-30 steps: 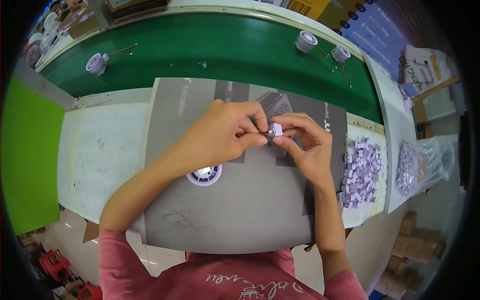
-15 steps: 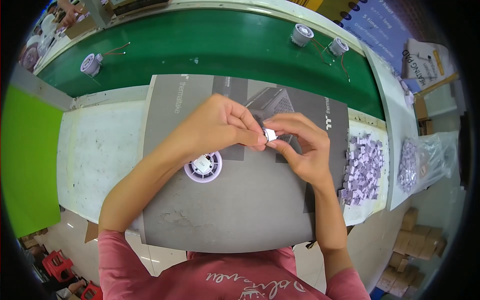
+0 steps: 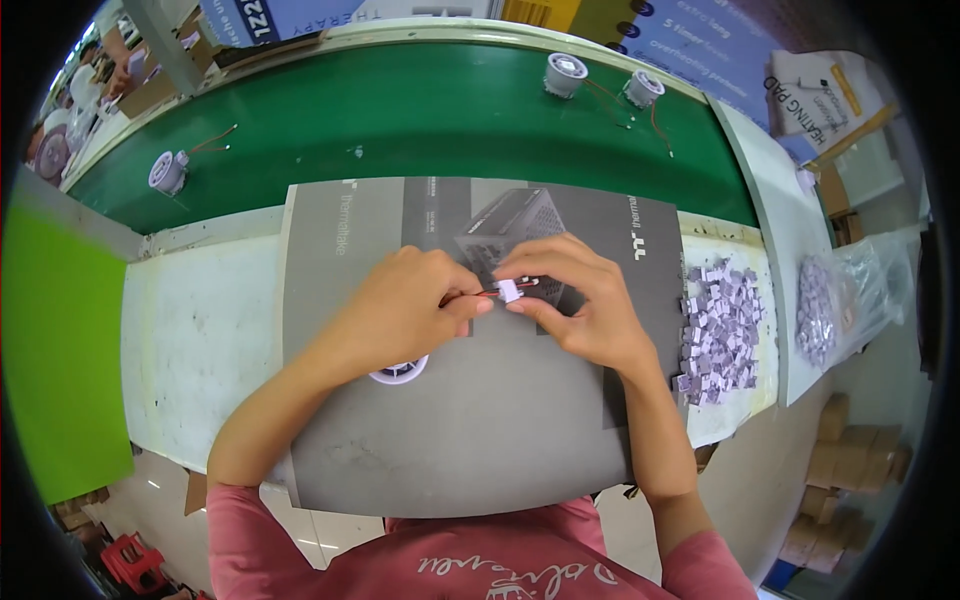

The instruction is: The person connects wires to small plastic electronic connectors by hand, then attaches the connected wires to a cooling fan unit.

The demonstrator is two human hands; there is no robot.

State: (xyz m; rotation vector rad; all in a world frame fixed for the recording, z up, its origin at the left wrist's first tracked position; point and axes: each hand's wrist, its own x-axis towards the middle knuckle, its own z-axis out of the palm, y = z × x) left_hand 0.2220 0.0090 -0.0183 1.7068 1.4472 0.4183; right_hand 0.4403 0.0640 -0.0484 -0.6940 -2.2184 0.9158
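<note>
Over the grey cardboard sheet (image 3: 480, 430), my right hand (image 3: 595, 305) pinches a small pale lilac plastic piece (image 3: 509, 291) between thumb and fingertips. Thin red and dark wires (image 3: 487, 294) run into this piece, and their ends stick out on its right side. Close beside it, my left hand (image 3: 410, 305) is closed on the wires with thumb and index finger. A round lilac fan-like housing (image 3: 402, 373) lies on the cardboard below my left wrist; the wrist hides most of it.
A heap of small lilac plastic pieces (image 3: 722, 335) covers the right end of the white table. Beyond the cardboard, a green conveyor belt (image 3: 400, 120) carries round housings with wires (image 3: 168, 173). A clear plastic bag (image 3: 850, 300) of similar pieces sits at the far right.
Both hands have moved slightly down and left in the view. The wires now show passing through the small piece. My left wrist covers more of the round housing.
</note>
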